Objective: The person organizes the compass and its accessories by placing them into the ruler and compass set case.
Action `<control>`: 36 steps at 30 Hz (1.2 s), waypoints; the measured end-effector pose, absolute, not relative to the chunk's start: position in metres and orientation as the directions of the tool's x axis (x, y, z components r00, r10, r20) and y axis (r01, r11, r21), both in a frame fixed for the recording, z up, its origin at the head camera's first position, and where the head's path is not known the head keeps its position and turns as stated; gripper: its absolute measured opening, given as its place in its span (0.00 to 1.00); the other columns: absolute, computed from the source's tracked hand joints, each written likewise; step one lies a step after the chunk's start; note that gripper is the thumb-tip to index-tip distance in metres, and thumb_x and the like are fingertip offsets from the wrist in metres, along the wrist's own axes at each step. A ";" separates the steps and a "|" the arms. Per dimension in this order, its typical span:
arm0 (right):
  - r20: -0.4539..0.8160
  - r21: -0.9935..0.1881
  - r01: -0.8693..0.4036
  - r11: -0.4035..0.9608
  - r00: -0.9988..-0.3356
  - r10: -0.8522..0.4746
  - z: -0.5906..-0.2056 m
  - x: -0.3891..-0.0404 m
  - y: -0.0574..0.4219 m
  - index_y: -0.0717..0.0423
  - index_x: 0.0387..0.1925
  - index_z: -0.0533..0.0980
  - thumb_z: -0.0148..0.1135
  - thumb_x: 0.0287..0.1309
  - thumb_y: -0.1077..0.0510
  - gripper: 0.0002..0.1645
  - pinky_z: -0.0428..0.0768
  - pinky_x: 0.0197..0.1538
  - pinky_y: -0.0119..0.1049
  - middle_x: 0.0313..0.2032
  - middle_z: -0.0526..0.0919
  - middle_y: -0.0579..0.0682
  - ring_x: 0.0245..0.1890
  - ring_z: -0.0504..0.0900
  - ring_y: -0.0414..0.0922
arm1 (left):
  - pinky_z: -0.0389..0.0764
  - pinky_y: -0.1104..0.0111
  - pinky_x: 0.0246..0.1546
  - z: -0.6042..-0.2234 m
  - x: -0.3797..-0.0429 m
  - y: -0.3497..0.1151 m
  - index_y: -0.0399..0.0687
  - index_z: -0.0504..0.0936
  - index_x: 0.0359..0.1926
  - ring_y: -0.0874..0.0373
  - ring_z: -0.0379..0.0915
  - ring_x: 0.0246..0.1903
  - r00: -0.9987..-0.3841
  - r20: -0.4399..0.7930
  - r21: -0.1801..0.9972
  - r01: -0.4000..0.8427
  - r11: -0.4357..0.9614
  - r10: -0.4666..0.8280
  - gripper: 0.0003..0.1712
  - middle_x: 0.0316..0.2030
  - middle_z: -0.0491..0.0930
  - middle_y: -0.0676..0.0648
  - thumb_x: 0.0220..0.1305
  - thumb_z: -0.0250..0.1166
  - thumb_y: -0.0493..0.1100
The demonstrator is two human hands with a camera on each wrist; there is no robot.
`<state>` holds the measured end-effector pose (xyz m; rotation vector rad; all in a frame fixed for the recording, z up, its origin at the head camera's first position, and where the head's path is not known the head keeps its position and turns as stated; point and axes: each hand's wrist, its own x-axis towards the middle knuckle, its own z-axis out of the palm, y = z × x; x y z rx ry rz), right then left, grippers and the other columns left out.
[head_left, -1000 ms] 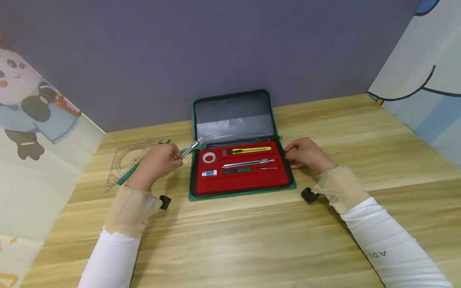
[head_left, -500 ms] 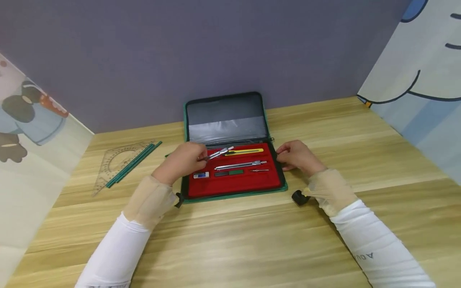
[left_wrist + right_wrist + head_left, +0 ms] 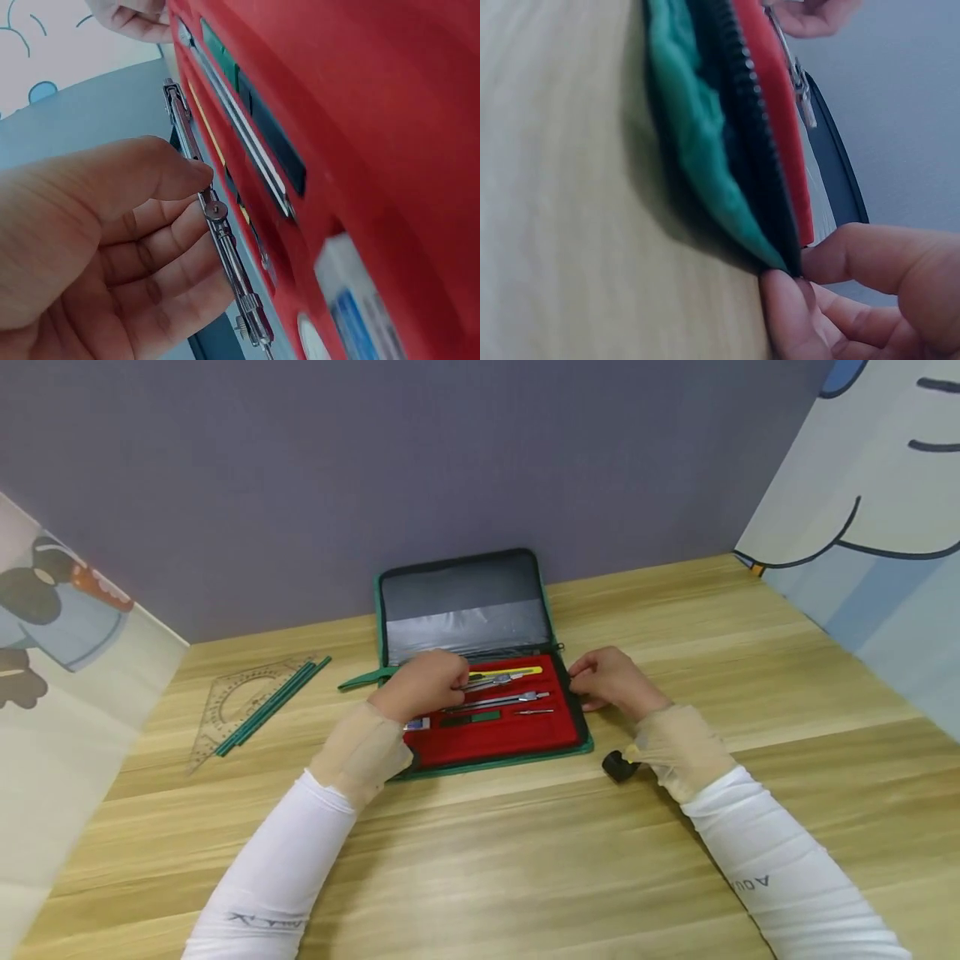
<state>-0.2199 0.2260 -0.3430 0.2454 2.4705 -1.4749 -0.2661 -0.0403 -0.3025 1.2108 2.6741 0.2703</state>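
On the left of the bench lies a clear set square, with two green pencils slanting across it. Further right, a green strip juts from the left side of an open case, whose lid stands up at the back. The left hand reaches over that side and pinches a metal compass between thumb and fingers, above the case's red tray; whether the compass touches the tray I cannot tell. In the tray, an eraser sits partly behind the hand, then a green and dark box, a second compass, a yellow cutter at the back, and a small metal pin. At the right edge, the right hand grips the case's rim between thumb and fingers.
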 end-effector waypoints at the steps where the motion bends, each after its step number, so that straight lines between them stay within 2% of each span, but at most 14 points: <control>1: -0.306 -0.836 0.275 0.475 -0.952 0.013 -0.343 -0.220 0.226 0.74 0.49 0.69 0.55 0.54 0.69 0.20 0.82 0.28 0.33 0.34 0.74 0.55 0.25 0.76 0.38 | 0.47 0.68 0.24 -0.303 -0.266 -0.038 0.51 0.50 0.14 0.59 0.38 0.20 -0.644 -0.110 0.251 0.719 0.648 0.757 0.27 0.18 0.43 0.52 0.54 0.58 0.29; 14: -0.308 -0.827 0.271 0.492 -0.951 0.006 -0.342 -0.220 0.227 0.72 0.49 0.70 0.55 0.54 0.68 0.19 0.82 0.29 0.32 0.37 0.75 0.57 0.26 0.77 0.39 | 0.49 0.69 0.23 -0.309 -0.270 -0.012 0.51 0.53 0.13 0.58 0.41 0.21 -0.615 -0.117 0.191 0.757 0.625 0.780 0.25 0.18 0.45 0.52 0.54 0.58 0.30; 22: -0.317 -0.836 0.283 0.470 -0.948 0.007 -0.342 -0.218 0.225 0.73 0.49 0.70 0.56 0.55 0.68 0.20 0.82 0.28 0.32 0.36 0.75 0.56 0.26 0.76 0.39 | 0.55 0.69 0.23 -0.314 -0.272 -0.007 0.51 0.60 0.14 0.58 0.47 0.21 -0.624 -0.145 0.166 0.750 0.640 0.768 0.22 0.17 0.51 0.53 0.56 0.61 0.33; 28: -0.314 -0.841 0.281 0.462 -0.949 0.007 -0.344 -0.218 0.225 0.74 0.49 0.69 0.56 0.54 0.69 0.19 0.82 0.28 0.32 0.35 0.75 0.56 0.25 0.76 0.39 | 0.57 0.69 0.24 -0.318 -0.273 -0.006 0.50 0.61 0.14 0.57 0.49 0.22 -0.610 -0.115 0.164 0.767 0.621 0.784 0.21 0.18 0.52 0.53 0.55 0.61 0.32; 32: -0.312 -0.839 0.280 0.467 -0.950 0.010 -0.345 -0.218 0.225 0.73 0.48 0.70 0.56 0.54 0.69 0.19 0.82 0.28 0.32 0.35 0.75 0.56 0.25 0.76 0.39 | 0.66 0.68 0.28 -0.317 -0.271 -0.005 0.46 0.71 0.19 0.57 0.58 0.24 -0.626 -0.125 0.169 0.752 0.638 0.770 0.13 0.20 0.64 0.52 0.58 0.62 0.33; 36: -0.311 -0.835 0.278 0.475 -0.950 0.009 -0.344 -0.219 0.226 0.73 0.48 0.70 0.56 0.54 0.68 0.19 0.82 0.28 0.32 0.36 0.76 0.57 0.25 0.77 0.40 | 0.75 0.65 0.39 -0.315 -0.271 -0.004 0.43 0.81 0.30 0.55 0.70 0.31 -0.661 -0.155 0.179 0.712 0.679 0.734 0.02 0.31 0.78 0.49 0.60 0.63 0.35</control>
